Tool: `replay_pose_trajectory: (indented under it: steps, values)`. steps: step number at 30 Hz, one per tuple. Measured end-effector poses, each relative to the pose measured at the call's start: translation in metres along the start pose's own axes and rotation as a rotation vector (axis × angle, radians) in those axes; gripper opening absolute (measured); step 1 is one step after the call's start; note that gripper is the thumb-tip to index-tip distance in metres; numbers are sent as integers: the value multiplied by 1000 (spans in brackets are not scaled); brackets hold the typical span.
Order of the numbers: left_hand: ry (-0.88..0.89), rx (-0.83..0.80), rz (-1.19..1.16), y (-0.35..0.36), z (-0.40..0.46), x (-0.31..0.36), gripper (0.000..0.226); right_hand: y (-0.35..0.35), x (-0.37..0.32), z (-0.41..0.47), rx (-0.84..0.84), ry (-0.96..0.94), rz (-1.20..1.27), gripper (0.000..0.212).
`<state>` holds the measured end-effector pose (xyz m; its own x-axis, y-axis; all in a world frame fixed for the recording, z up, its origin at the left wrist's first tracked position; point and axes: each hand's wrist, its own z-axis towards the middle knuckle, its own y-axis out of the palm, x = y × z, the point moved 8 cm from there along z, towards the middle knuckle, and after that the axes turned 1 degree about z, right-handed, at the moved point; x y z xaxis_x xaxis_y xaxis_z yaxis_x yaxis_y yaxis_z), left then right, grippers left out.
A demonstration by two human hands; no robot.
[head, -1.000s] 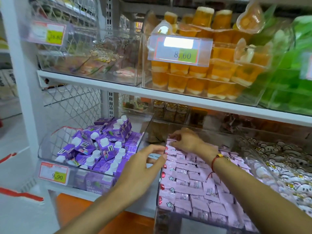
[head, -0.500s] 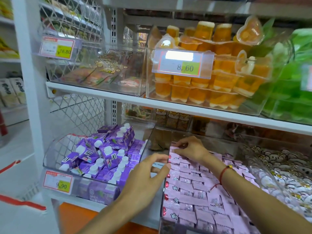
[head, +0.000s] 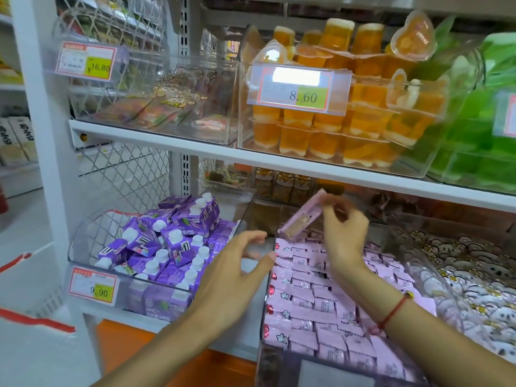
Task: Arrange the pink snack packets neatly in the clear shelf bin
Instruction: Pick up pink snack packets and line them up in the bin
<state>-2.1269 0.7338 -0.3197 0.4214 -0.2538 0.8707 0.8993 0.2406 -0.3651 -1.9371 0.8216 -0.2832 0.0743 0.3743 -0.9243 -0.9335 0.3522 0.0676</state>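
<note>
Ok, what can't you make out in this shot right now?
Head view only:
- Right hand fingers: motion-blurred around the lifted pink packet.
- Bin front label: cut off by the bottom edge.
- Packet print: too small.
- 8.60 price tag: top line lost to glare.

— What's around me here?
— White shop shelves (head: 195, 156) with a wire mesh panel (head: 125, 174); pale floor (head: 25, 227) to my left, orange base (head: 122, 335) below, bright even light.

Head cam, close, looks fwd and down at clear shelf bin (head: 435, 263).
</note>
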Motion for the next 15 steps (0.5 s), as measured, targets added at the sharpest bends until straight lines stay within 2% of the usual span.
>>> replay_pose_trajectory:
  steps: [4, 6, 9, 12, 15]
  values:
    - [196, 58, 35, -6, -4, 19, 53, -25, -6, -25, 66, 154, 234, 13]
    - [317, 54, 87, -5, -7, 31, 60, -25, -8, -38, -17, 255, 339, 16]
    - [441, 49, 143, -3, -10, 45, 52, -11, 0, -62, -211, 487, 443, 20]
    - [433, 46, 120, -7, -9, 48, 38, -4, 0, -75, -281, 637, 569, 20]
    - [254, 4, -112, -10, -2, 37, 30, -5, -6, -69, -393, 523, 335, 26]
